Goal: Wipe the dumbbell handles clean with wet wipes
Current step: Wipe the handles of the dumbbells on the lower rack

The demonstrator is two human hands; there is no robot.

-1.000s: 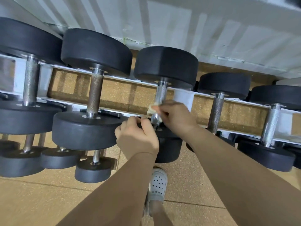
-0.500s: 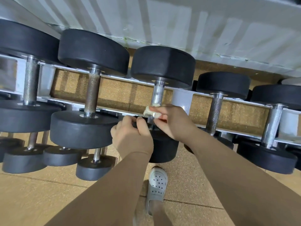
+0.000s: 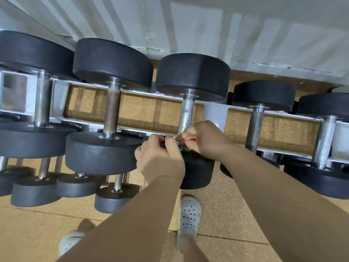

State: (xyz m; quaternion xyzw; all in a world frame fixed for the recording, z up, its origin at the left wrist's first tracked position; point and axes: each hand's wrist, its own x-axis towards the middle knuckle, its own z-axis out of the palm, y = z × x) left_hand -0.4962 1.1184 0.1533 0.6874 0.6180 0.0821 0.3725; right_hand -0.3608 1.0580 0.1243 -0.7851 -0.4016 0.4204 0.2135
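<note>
Head view, landmark: the middle dumbbell [image 3: 192, 76], lying across the white rack rail [image 3: 215, 112] with one black head on the far side and one on the near side.
Handle: the middle dumbbell's knurled steel handle [image 3: 187, 114] runs between its two heads. Its upper stretch is bare and its lower end is under the hands.
Right hand: the right hand [image 3: 205, 138] is at the lower end of that handle, fingers curled tight and pinching the wet wipe [image 3: 186, 138]. Only a pale scrap of the wipe shows.
Left hand: the left hand [image 3: 160, 157] is just left of the right one, fingers curled over the top edge of the middle dumbbell's near head, apparently steadying it.
Handling, dumbbell: it looks heavy and rigid and sits firmly on the rail, so it is best wiped in place. The knurling is rough and will likely snag the wipe, so wrapping the wipe round the bar and twisting should work better than sliding it.
Handling, wipe: soft, limp and damp, easily bunched, so it is better held spread out against the steel.
Count, upper tier: five dumbbells, two to the left of the middle one and two to its right.
Count, lower tier: at least four smaller dumbbells below and to the left. Any others are hidden.
Count, other: two hands, one wipe, two pale shoes [image 3: 189, 214] on the floor below the middle dumbbell.
</note>
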